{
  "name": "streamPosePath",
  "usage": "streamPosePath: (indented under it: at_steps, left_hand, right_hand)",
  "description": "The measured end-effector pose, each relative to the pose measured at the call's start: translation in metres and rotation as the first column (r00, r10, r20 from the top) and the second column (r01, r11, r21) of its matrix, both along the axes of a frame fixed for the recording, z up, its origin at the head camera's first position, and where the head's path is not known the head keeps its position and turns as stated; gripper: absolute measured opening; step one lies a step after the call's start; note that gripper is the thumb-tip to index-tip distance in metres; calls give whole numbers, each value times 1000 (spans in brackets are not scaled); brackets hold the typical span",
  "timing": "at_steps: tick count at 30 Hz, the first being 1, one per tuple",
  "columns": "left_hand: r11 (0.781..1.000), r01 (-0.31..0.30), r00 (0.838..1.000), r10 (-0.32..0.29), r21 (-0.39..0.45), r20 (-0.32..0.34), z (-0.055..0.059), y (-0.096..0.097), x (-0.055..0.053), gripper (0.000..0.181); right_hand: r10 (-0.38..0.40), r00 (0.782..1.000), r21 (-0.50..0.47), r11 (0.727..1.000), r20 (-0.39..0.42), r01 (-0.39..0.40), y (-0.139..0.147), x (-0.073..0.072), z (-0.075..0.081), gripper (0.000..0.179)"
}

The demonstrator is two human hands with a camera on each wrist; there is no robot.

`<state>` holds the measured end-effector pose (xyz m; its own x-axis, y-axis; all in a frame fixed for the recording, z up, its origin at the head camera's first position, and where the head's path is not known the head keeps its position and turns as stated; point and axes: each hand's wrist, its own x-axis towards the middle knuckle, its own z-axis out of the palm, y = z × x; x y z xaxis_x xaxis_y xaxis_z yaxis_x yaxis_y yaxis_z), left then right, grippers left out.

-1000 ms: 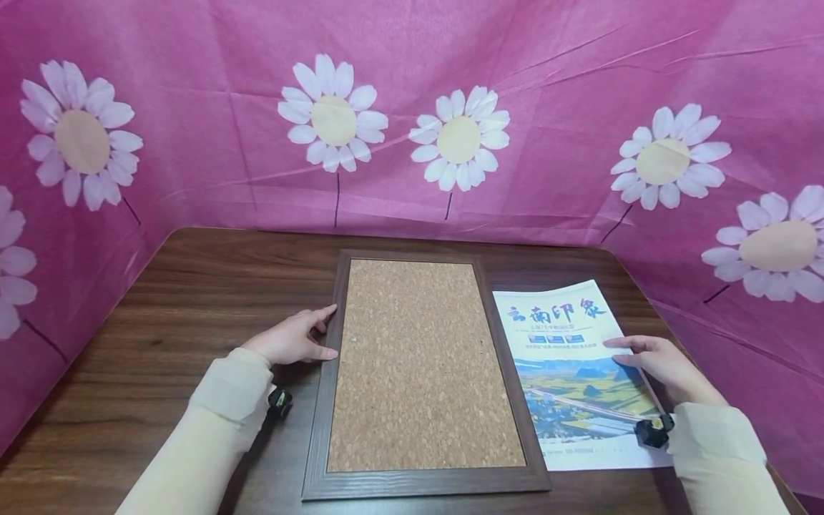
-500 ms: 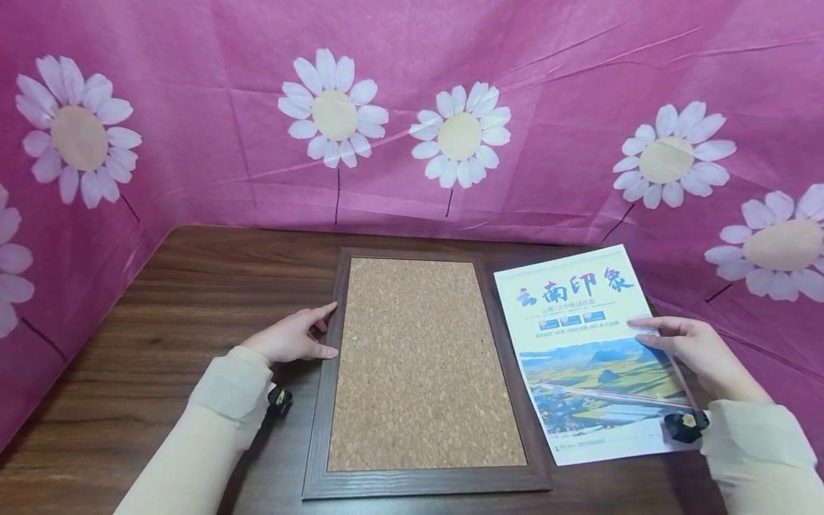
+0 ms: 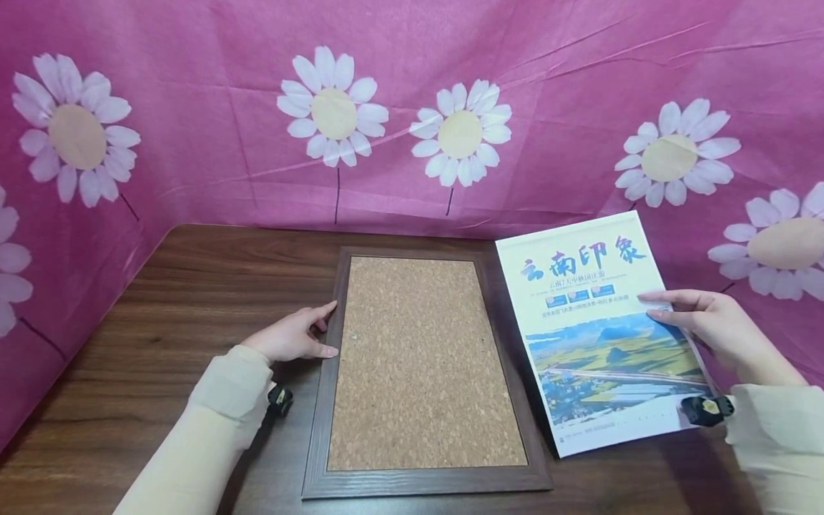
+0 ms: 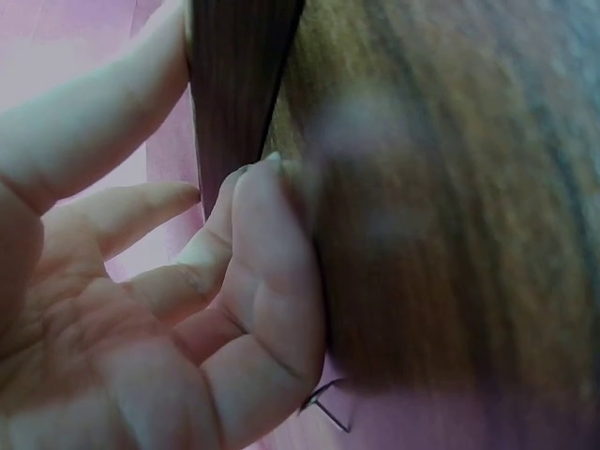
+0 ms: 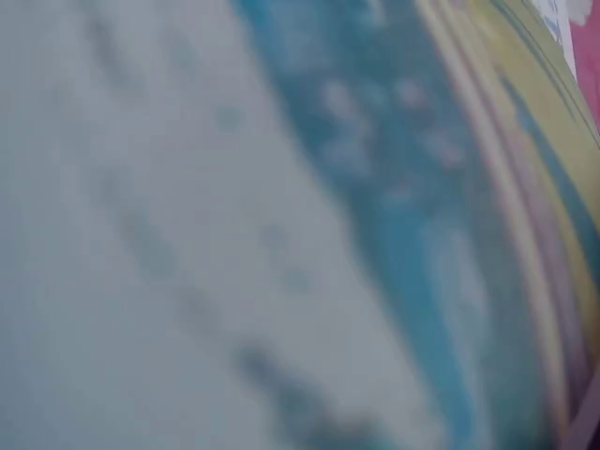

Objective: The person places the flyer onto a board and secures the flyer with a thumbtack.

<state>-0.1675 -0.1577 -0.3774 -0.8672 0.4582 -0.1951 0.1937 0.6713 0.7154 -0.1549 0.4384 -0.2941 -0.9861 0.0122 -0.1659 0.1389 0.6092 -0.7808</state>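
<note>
A cork board [image 3: 418, 365] in a dark brown wooden frame lies flat on the table, its long sides running away from me. At its left rail is my left hand [image 3: 292, 336], index finger and thumb reaching to the edge. The left wrist view shows the other fingers [image 4: 272, 272] bent beside the frame's side [image 4: 230, 94]. My right hand [image 3: 721, 322] grips the right edge of a printed poster [image 3: 611, 372] with Chinese lettering and a landscape picture. The poster is tilted, raised beside the board, and its blurred print [image 5: 375, 234] fills the right wrist view, hiding the hand there.
The brown wood-grain table [image 3: 180, 300] extends left of the board and behind it. A pink cloth [image 3: 225, 157] printed with white daisies hangs along the back and both sides. Small black devices are strapped on both wrists, over cream sleeves [image 3: 187, 436].
My right hand has lifted the poster from beside the board, moving it up and to the right, and its far edge now stands higher. The left hand and the board have stayed in place.
</note>
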Motion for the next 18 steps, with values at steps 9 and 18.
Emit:
streamPosePath:
  at_steps: [9, 18]
  left_hand:
    - [1000, -6, 1000, 6, -9, 24, -1, -2, -2, 89]
    - [1000, -6, 1000, 6, -9, 28, 1, -3, -1, 90]
  right_hand:
    - [7, 999, -67, 998, -48, -10, -33, -7, 13, 29]
    - [79, 997, -9, 997, -21, -79, -70, -14, 17, 31]
